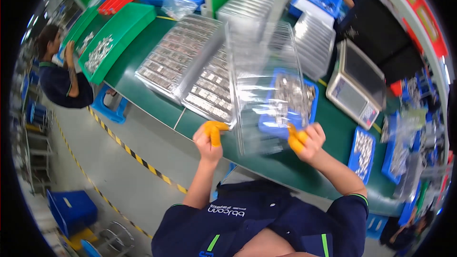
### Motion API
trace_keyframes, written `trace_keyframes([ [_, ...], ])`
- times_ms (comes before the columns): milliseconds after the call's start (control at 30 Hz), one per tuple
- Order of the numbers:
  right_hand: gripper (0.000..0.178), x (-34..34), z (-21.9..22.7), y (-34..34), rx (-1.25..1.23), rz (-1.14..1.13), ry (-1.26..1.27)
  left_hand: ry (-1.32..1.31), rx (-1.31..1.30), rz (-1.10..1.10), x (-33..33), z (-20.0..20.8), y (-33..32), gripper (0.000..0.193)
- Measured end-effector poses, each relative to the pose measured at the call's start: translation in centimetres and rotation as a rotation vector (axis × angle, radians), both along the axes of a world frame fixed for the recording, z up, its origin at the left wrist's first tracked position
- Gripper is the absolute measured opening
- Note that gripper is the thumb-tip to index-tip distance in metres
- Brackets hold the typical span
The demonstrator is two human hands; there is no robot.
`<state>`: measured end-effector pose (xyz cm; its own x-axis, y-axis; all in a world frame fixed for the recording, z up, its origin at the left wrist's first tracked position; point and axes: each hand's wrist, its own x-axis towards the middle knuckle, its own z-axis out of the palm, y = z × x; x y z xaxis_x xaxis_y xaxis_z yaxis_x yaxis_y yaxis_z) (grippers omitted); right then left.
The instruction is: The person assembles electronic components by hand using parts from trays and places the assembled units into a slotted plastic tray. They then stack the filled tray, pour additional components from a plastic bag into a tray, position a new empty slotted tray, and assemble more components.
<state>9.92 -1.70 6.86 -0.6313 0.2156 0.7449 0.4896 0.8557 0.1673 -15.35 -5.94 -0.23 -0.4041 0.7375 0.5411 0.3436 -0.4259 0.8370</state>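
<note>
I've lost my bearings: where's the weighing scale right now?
In the head view, the weighing scale sits on the green table, up and right of the right hand, above a small blue tray.

The clear plastic tray (252,90) is blurred, partly veiling the blue bin (312,109) behind it; whether the right hand's fingers (298,143) touch it is hard to tell. The lower-right person (402,235) is partly lost at the dark rim.

Downward head-worn fisheye view
</note>
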Motion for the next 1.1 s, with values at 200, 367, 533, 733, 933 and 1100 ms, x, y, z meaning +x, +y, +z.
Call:
trace_keyframes([
  [200,0.016,4.2,-4.7,-11.4,-0.194,-0.405,0.169,-0.142,-0.374,-0.777,8.0,4.4,-1.3,0.027],
  [367,0.022,5.1,-7.3,-16.7,-0.199,-0.851,0.450,-0.279,-0.677,-1.002,13.3,2.9,-1.4,0.031],
  [533,0.026,7.9,-8.8,-18.3,-0.262,-1.003,0.544,0.293,-0.593,-0.815,16.5,2.5,-1.9,0.034],
  [733,0.029,10.5,-8.8,-17.6,-0.447,-1.065,0.575,0.538,-0.457,-0.428,17.1,3.3,-0.6,0.025],
  [933,0.039,11.3,-8.0,-17.0,-0.640,-0.959,0.749,0.883,-0.121,-0.292,15.6,3.2,9.2,0.045],
  [1100,0.037,11.6,-8.0,-16.9,-0.628,-0.898,0.780,1.174,-0.112,-0.389,17.8,1.7,14.8,0.050],
])
